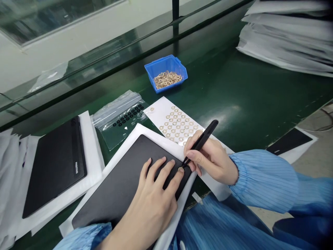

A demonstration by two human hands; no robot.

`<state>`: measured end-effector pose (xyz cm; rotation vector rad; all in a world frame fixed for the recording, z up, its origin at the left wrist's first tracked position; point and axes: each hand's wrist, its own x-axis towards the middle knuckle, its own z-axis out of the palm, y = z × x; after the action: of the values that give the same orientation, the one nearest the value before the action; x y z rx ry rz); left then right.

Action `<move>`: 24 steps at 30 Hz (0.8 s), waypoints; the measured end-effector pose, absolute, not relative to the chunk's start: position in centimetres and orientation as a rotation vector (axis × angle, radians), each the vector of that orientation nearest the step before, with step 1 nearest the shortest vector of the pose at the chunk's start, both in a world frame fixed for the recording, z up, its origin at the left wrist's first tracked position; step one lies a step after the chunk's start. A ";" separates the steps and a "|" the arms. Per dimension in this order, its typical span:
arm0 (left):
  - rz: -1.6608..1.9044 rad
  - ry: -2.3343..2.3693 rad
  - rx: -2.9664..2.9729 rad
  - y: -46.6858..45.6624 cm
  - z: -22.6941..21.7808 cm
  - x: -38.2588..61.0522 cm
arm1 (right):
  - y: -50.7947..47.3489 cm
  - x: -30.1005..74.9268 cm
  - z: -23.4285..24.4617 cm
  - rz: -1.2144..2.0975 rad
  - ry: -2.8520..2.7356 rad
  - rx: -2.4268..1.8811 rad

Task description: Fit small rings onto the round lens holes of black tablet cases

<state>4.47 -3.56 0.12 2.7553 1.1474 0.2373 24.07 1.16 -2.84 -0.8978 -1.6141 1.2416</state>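
Note:
My left hand (153,198) lies flat with fingers spread on a dark laptop lid (117,187), which rests on white foam. My right hand (212,158) pinches black tweezers (200,142); their tips touch the lid's near right corner beside my left index fingertip, where a small tan ring sits. Just behind lies a white sheet (177,125) carrying several tan rings.
A blue bin (166,73) of tan rings stands further back on the green bench. A clear bag (122,116) with black dots lies left of the sheet. A second dark laptop (56,163) on foam is at left. Stacked white sheets (286,34) fill the far right.

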 end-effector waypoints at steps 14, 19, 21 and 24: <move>0.398 1.197 2.753 -5.1 -0.7 4.7 | 1.1 23.8 -2.4 1.025 -1.717 -0.834; 0.370 1.217 2.684 -5.1 -0.9 4.6 | 1.2 24.0 -2.5 0.945 -1.786 -0.788; 0.386 1.209 2.662 -5.1 -1.0 4.6 | 1.2 24.0 -2.6 0.916 -1.817 -0.765; 0.416 1.176 2.661 -5.0 -0.9 4.5 | 1.2 24.1 -2.7 0.919 -1.838 -0.726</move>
<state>4.53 -4.99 -0.90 2.6612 1.1755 0.4159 24.12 1.16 -2.75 -0.7257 -1.8382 0.9192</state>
